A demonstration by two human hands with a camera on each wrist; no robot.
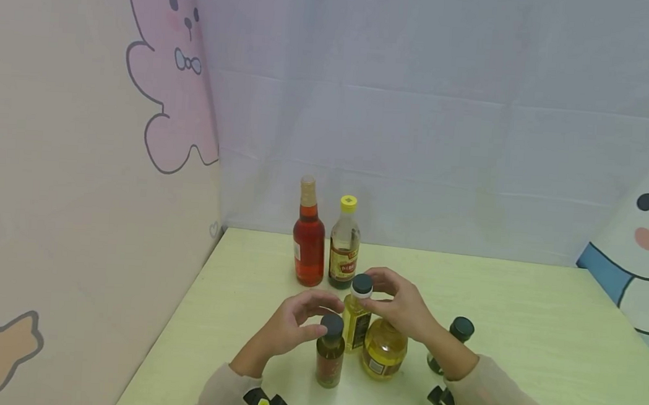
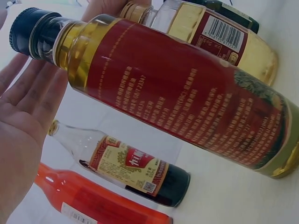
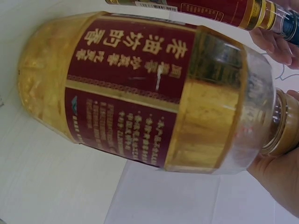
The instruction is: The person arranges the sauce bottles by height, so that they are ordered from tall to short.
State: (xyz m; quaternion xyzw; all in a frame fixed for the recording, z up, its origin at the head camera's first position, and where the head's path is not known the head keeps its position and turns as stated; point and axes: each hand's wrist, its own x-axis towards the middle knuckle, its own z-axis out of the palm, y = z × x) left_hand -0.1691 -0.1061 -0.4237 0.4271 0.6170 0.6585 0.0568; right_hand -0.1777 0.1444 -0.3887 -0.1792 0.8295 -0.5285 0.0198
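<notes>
My left hand [image 1: 295, 323] is beside the dark cap of a slim red-labelled oil bottle [image 1: 329, 364], thumb at the cap and fingers reaching past it. In the left wrist view its fingers extend loosely behind that bottle [image 2: 163, 88]. My right hand [image 1: 402, 303] has thumb and fingers around the cap of a yellow oil bottle [image 1: 356, 322] with a dark cap and white collar. A rounded oil bottle [image 1: 385, 352] stands close under that hand. In the right wrist view this rounded bottle [image 3: 140, 93] hides most of the right hand [image 3: 280, 179]. Both capped bottles stand upright.
At the back of the pale table [image 1: 508, 300] stand a red-liquid bottle [image 1: 309, 251] and a yellow-capped, dark-liquid bottle [image 1: 344, 253]. Another dark-capped bottle [image 1: 462, 328] is partly behind the right forearm. Cloth walls border the table at the left and back.
</notes>
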